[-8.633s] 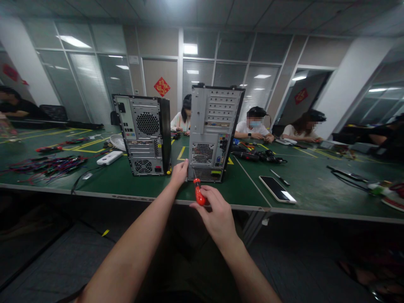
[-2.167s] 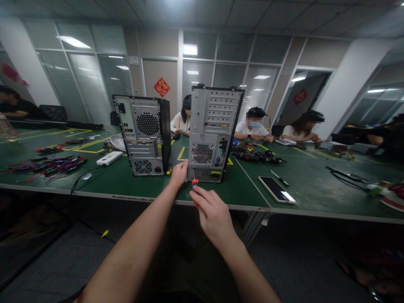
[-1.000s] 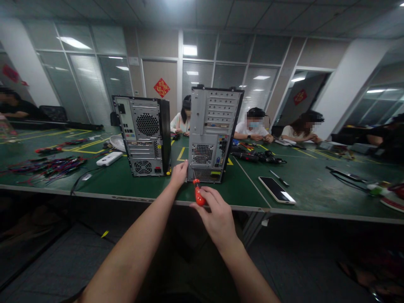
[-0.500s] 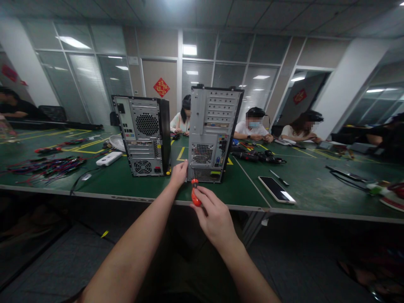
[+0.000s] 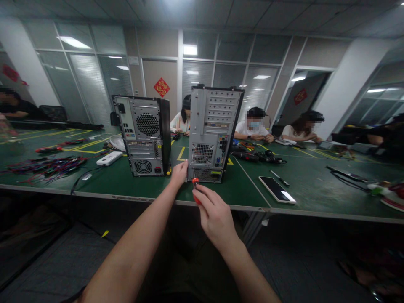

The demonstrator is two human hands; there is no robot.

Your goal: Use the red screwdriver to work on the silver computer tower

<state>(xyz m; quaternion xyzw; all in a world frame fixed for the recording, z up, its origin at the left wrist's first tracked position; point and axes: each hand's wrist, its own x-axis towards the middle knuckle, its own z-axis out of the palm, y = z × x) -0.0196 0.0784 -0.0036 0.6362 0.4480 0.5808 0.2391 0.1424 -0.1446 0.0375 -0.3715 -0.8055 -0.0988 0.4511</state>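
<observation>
The left hand is resting against the lower left edge of the upright taller tower — whether gripping, I cannot tell. The screwdriver is pointing at that tower's bottom rear, the right hand pinching its handle — seemingly mid-screwing, the next twist calling for straight alignment.

No text is legible, even on the central red diamond sign.
</observation>
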